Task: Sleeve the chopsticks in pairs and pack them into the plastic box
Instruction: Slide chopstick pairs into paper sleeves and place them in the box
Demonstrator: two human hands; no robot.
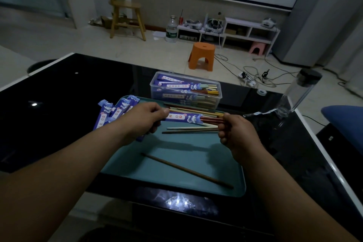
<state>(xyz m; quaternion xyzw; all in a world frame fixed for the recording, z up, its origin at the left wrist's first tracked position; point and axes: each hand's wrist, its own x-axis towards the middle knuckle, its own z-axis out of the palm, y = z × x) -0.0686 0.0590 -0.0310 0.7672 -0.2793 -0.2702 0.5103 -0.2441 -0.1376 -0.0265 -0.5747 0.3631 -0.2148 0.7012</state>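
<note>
Forearms (64, 173) enter from 7 and 5 o'clock and meet over a teal tray (176, 163). My left hand (146, 118) is clenched round the closed end of a blue paper sleeve (184, 118), thumb on top. My right hand (233, 130) has its fingers curled round the outer ends of a reddish chopstick pair (211, 120). The pair's other ends are already inside the sleeve's open mouth. Sleeve and pair are held level above the middle of the tray, running from 9 to 3 o'clock.

Just under them lie loose chopsticks (192, 129), pale and dark, flat on the tray. A single brown chopstick (186, 170) lies apart toward 5 o'clock, slanting. Empty sleeves (112, 112) are heaped at the tray's 10 o'clock corner, partly hidden by my left hand.

At 12 o'clock, touching the tray's far edge, stands the clear plastic box (185, 92). It is lidless and stacked with sleeved pairs whose coloured ends point to 3 o'clock. Tray and box rest on a glossy black table (78, 94). At 2 o'clock on the table stand a clear bottle (300, 92) with a dark cap and a tape roll (261, 91).
</note>
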